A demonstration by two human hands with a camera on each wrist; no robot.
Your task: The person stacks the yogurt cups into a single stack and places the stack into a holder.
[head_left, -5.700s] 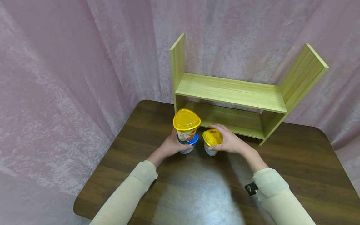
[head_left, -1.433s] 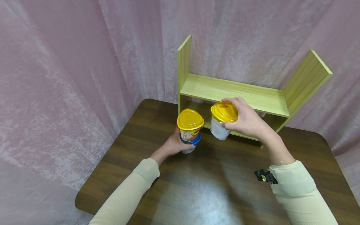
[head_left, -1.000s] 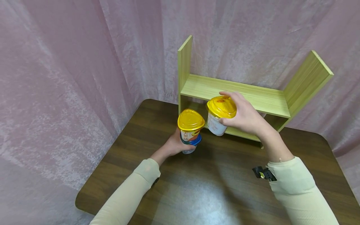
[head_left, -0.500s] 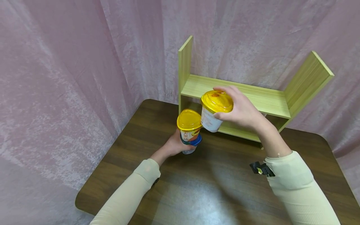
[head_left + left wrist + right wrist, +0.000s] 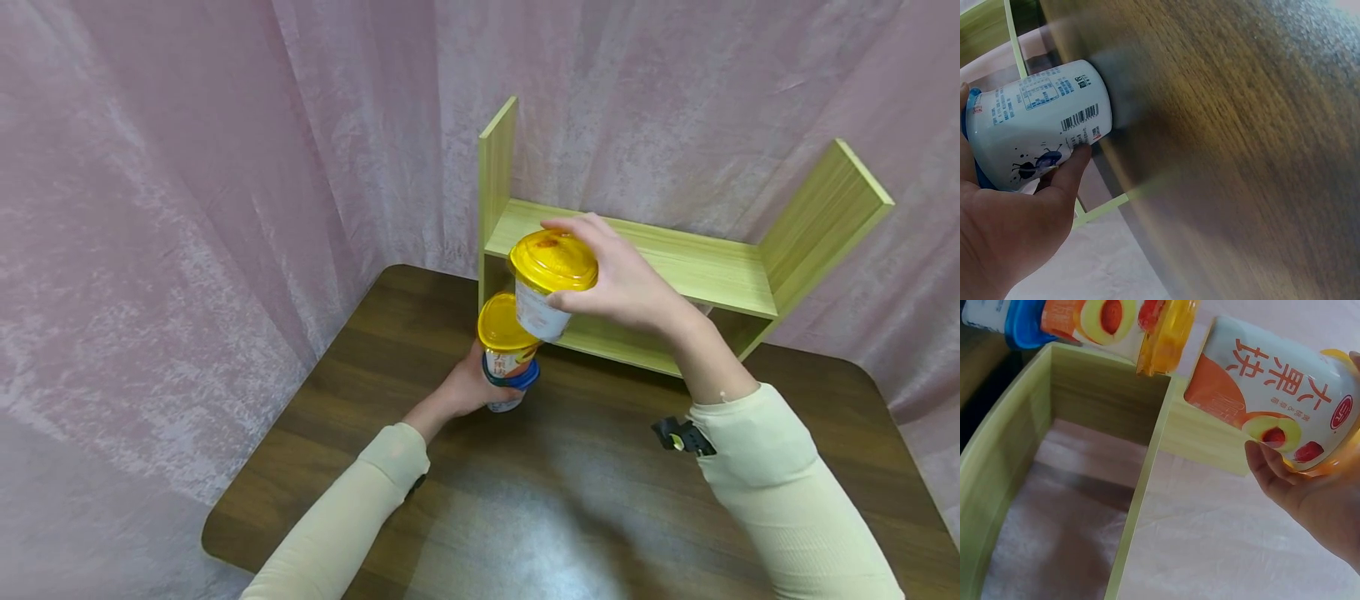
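Note:
My left hand (image 5: pixel 467 385) grips the lower, blue-lidded yogurt cup (image 5: pixel 1041 125) of a stack standing on the table. On that cup sits a second yogurt cup with a yellow lid (image 5: pixel 498 323) and a peach picture on its side. My right hand (image 5: pixel 626 279) holds another yellow-lidded yogurt cup (image 5: pixel 542 312) by its upper part, thumb on the near side. This raised cup is slightly tilted, its base just above and to the right of the stack's top lid. In the right wrist view, a small gap shows between the held cup (image 5: pixel 1266 394) and the yellow lid (image 5: pixel 1169 334).
Behind the cups stands a pale wooden shelf (image 5: pixel 675 258) with two tall side panels and a lower compartment. It stands on a dark brown table (image 5: pixel 360 358) with rounded corners. Pink curtains (image 5: pixel 187 167) hang behind and to the left.
The right hand has raised its yogurt cup from low beside the stack, then carried it leftward and higher until it partly covers the stack's top lid. The left hand stays on the lower cup.

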